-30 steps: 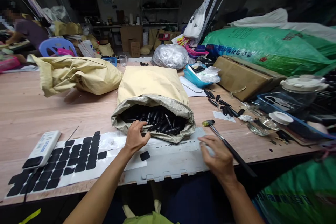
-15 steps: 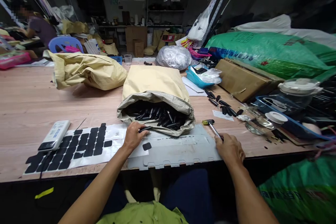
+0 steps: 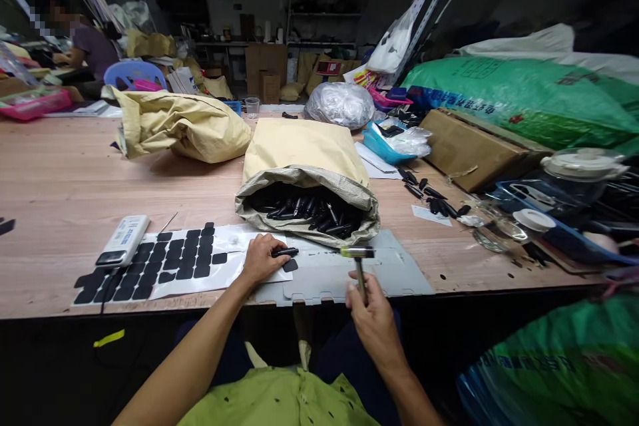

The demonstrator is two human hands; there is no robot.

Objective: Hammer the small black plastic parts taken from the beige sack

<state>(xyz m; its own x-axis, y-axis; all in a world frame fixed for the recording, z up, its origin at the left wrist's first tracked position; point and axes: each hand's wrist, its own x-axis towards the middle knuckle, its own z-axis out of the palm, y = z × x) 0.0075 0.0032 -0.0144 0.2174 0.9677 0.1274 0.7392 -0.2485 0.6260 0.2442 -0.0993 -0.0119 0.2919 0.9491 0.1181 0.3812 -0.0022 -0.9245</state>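
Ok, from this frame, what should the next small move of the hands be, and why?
Probably bring the hammer left, over the black piece, perhaps for a light tap. The right hand grips its handle with the head up, off to the right of the piece, while the left hand holds the piece in front of the yellow bag.

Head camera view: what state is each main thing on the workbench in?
Hammer: held by its handle in the right fingers.
Black piece: gripped in the left fingers.
Front sack: lying, mouth open, black pieces inside.
Crumpled sack: lying; whether open, unclear.
Black pads: in rows on a white sheet.
Lidded container: upright, lid on.
Clear cup: upright.
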